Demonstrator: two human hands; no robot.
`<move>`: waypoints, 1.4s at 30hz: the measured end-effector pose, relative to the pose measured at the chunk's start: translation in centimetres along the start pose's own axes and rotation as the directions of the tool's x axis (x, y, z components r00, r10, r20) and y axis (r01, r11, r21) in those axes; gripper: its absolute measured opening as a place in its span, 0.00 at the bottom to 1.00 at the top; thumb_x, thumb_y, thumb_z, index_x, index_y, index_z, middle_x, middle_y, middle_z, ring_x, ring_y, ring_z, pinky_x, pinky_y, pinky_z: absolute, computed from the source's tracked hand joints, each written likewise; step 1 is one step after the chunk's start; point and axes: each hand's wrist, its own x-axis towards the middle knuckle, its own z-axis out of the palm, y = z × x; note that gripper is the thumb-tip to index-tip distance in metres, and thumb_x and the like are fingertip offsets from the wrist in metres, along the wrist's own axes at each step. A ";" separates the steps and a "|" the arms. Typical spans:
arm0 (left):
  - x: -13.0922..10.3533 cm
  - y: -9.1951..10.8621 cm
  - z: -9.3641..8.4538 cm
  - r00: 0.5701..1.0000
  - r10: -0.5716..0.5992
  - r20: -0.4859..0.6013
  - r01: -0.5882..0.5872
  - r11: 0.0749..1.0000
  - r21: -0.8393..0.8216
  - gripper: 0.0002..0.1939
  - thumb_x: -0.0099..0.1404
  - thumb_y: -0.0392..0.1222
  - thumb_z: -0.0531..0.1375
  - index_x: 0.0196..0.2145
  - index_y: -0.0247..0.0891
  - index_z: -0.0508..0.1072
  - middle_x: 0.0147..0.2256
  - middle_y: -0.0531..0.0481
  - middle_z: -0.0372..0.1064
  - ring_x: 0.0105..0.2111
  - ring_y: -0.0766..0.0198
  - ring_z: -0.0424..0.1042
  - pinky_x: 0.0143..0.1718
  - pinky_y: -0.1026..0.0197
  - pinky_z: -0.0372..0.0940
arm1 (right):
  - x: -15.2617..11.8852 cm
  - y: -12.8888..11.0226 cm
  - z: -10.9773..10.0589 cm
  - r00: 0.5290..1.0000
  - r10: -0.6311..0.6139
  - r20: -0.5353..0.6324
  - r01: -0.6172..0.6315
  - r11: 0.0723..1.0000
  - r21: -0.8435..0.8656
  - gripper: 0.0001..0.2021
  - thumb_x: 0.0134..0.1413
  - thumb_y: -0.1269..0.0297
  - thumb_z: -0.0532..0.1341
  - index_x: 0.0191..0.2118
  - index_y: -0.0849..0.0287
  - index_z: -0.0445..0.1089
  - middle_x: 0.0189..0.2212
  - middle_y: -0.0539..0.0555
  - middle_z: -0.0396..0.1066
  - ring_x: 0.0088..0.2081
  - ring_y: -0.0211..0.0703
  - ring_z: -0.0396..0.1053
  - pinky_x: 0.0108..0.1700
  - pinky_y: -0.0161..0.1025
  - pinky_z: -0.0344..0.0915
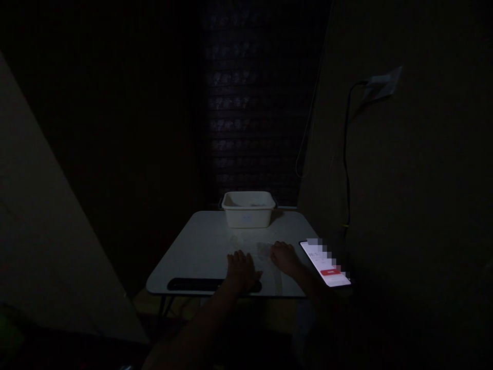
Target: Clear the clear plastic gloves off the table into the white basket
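My left hand (241, 271) lies palm down near the front of a white table (188, 241), its fingers stretched forward and somewhat apart. Under and beside it runs a long black strip (194, 284) along the table's near edge. My right hand (285, 258) is closed, with its fingers curled at the edge of a thin, see-through sheet (263, 251) that looks like clear plastic. In the dim light the sheet's exact kind does not show. Farther back on the table stands a white plastic tub (248, 218); its contents are too dark to make out.
A lit phone (323, 264) lies at the table's right edge, close to my right forearm. A dark cable (345, 154) hangs from a wall outlet (381, 86) on the right. Behind the table is a dark blind (239, 123), with a pull cord beside it.
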 end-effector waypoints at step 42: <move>2.4 1.5 0.2 0.929 0.329 -0.167 -0.358 0.914 -0.192 0.13 0.57 0.36 0.41 0.32 0.33 0.62 0.32 0.44 0.60 0.32 0.64 0.60 0.33 0.61 0.56 | -1.1 1.9 -1.9 0.997 -0.003 -0.075 0.013 0.990 0.140 0.11 0.40 0.72 0.48 0.32 0.57 0.62 0.33 0.51 0.62 0.38 0.38 0.55 0.38 0.35 0.46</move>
